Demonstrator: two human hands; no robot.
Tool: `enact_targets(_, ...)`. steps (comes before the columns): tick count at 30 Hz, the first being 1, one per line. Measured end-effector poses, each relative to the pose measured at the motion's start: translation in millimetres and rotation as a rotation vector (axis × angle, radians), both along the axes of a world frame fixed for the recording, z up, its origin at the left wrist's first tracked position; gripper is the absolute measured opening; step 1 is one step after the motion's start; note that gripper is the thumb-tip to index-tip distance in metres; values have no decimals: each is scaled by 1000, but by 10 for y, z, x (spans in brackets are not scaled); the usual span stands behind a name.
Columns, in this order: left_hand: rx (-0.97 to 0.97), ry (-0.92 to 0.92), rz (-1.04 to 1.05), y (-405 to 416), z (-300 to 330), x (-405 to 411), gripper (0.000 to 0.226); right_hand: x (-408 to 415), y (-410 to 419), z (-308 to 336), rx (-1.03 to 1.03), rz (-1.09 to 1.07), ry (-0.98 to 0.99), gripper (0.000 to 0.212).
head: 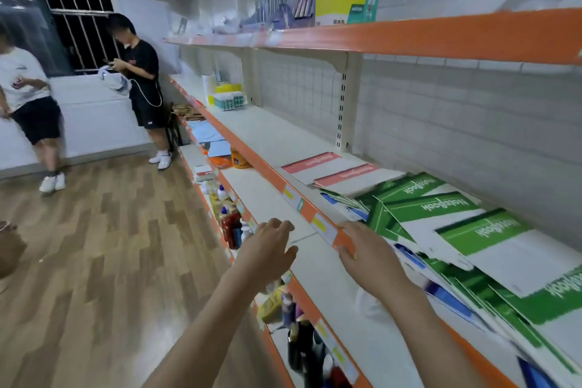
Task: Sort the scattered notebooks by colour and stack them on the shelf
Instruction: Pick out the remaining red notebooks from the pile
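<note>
A long white shelf [283, 138] with an orange front edge runs from the far left corner toward the near right, with another orange-edged shelf above it and lower shelves beneath. On its near right part lies a loose spread of green notebooks [466, 224], overlapping at odd angles and reaching from the back wall almost to the front edge; blue notebooks [447, 299] poke out from under them toward the front. Just beyond the green ones, two red notebooks [330, 167] lie side by side, flat on the shelf. Near the far end of the same shelf stands a small cluster of boxed goods [228, 98]. Two people [141, 85] stand on the wooden floor by the far wall. The right hand [362, 246] rests on the shelf's front edge, fingers over the orange strip beside the green notebooks, holding nothing. The left hand [271, 246] hovers in front of the lower shelf, fingers spread and relaxed, empty.
</note>
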State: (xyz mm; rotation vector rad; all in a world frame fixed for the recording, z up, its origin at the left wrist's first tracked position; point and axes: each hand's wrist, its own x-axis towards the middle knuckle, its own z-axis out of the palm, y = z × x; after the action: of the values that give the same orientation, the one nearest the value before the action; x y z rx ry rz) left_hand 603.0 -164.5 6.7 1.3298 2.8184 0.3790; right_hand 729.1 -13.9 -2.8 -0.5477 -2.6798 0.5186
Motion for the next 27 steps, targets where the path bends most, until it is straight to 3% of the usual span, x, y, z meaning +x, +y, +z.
enact_targets(11, 21, 29, -140, 247, 52, -966, 45, -885, -2, 52, 28, -105, -7, 45)
enact_targets(27, -15, 52, -339, 1479, 140, -2570, 43, -2387, 961, 175, 19, -303, -66, 44)
